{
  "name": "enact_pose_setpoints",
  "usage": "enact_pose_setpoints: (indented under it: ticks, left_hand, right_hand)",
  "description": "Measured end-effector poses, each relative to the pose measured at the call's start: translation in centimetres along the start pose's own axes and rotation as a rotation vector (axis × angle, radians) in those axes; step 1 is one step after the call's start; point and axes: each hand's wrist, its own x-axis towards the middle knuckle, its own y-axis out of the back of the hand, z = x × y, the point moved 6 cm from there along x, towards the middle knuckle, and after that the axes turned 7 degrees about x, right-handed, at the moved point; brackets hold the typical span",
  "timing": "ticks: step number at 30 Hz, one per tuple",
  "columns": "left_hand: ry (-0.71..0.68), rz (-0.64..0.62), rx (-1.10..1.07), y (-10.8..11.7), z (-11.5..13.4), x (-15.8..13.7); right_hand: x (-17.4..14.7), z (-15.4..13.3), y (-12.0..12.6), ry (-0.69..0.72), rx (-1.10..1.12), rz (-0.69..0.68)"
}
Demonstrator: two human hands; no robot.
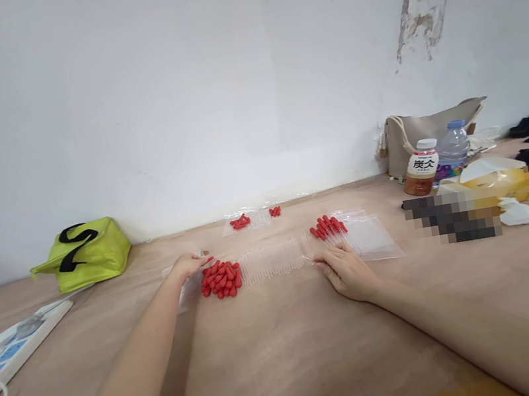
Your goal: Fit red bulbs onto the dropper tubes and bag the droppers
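A heap of red rubber dropper bulbs (220,280) lies on the table beside a row of clear glass dropper tubes (271,259). My left hand (189,265) is just behind and left of the heap, its fingers closed on one red bulb (209,259). At the right end of the row, my right hand (345,271) pinches the end of a thin clear tube (307,257). Several tubes fitted with red bulbs (328,227) lie behind my right hand, on a clear plastic bag (376,238). Another clear bag (187,295) is partly hidden under my left forearm.
Near the wall lie more red bulbs (240,222) and tubes (261,218) on plastic. A lime-green bag (90,252) and a power strip (23,353) stand left. At right are a brown drink bottle (421,170), a clear bottle (453,145) and a beige bag (397,133).
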Motion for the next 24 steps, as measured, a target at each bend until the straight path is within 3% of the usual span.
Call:
enact_pose_setpoints:
  ticks: [3,5,8,10,13,19,21,24]
  left_hand:
    - [-0.062,0.136,-0.025,0.8,1.1,-1.9]
    - [-0.159,0.176,-0.068,0.5,2.5,-4.5]
    - [-0.323,0.067,-0.131,-2.0,4.8,-9.3]
    - [-0.536,-0.095,-0.220,-4.1,7.1,-12.5]
    - [-0.715,-0.169,-0.176,-6.1,9.3,-15.6]
    - [-0.696,-0.195,-0.147,-7.6,10.3,-16.5]
    - [-0.692,-0.202,-0.150,-7.6,10.3,-16.6]
    - [-0.689,-0.209,-0.177,-7.4,10.2,-16.8]
  right_hand:
    - [-0.1,0.1,-0.1,-0.007,0.038,0.006]
    - [-0.1,0.4,0.2,-0.051,0.104,0.106]
    - [-0.7,2.1,1.2,-0.244,0.305,0.407]
    - [-1.2,3.2,1.3,-0.385,0.437,0.503]
    - [-1.0,3.1,0.8,-0.408,0.451,0.370]
    - [0.9,-1.6,-0.4,-0.031,0.196,0.006]
    - [1.4,-2.6,-1.0,0.016,0.212,-0.039]
    - [1.9,-2.8,-1.5,-0.020,0.250,-0.010]
